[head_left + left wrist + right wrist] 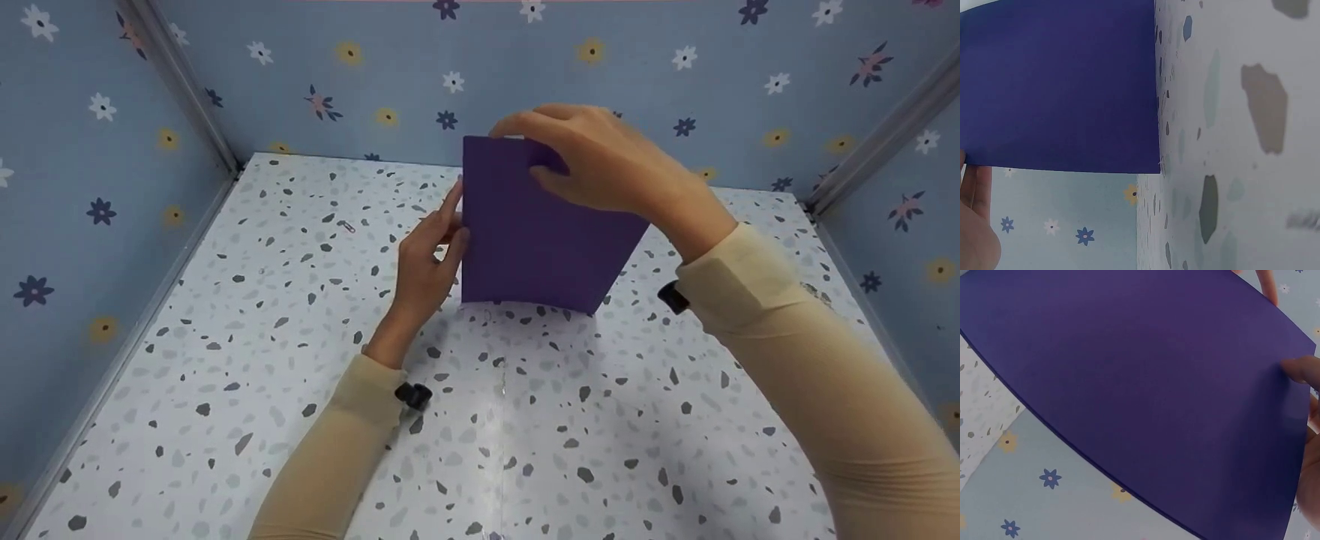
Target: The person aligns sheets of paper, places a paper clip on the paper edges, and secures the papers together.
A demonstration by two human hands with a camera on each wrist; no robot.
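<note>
A purple sheet (540, 232) stands upright on its lower edge on the speckled table, bowed slightly. At its left side my left hand (427, 262) pinches the edge, thumb tip just over the near face. The left fingertips meet that same edge in the left wrist view. My right hand (600, 157) grips the top edge from above, thumb (1300, 370) against the near face and fingers over the top, partly hidden behind the sheet. In the right wrist view the sheet's long edge shows a thin doubled line.
A small paper clip (348, 226) lies on the speckled white table (300, 360), left of the sheet. Flowered blue panels (360, 82) rise at the back and both sides, with metal posts (187, 82) in the back corners.
</note>
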